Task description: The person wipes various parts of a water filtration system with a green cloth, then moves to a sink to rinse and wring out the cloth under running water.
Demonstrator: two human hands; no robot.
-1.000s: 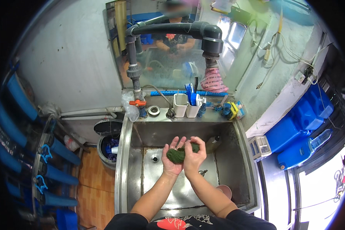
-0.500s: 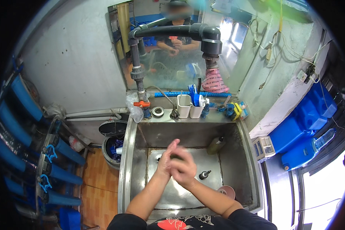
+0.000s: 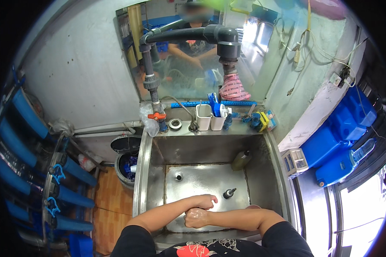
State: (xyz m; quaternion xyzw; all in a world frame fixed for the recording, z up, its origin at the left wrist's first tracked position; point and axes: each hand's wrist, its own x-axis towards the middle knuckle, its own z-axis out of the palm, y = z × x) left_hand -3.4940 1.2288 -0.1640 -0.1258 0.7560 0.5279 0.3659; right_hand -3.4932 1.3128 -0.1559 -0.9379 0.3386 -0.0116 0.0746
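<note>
My left hand (image 3: 204,201) is over the steel sink (image 3: 176,147), its bent fingers a little apart and nothing in them. Just below it, my right hand (image 3: 196,217) is closed in a fist, with whitish lather on its back. The wrists cross close together; whether they touch is hard to tell. Beyond the hands, a small dark bottle with a nozzle (image 3: 230,193) stands on the sink floor. A yellowish bottle with a dark cap (image 3: 241,160) stands in the far right corner. My right forearm mostly hides a pink bowl (image 3: 253,207).
A dark pipe (image 3: 180,35) arches above the sink, ending in a pink-wrapped outlet (image 3: 234,88). An orange valve handle (image 3: 157,116), white holders (image 3: 203,118) and a yellow sponge (image 3: 263,122) line the back ledge. A bin (image 3: 125,171) stands left; blue jugs (image 3: 326,143) are right.
My hands, earlier raised and pressed together over the sink's middle, have come down nearer my body. The forearms now lie more crosswise, and the right hand has closed.
</note>
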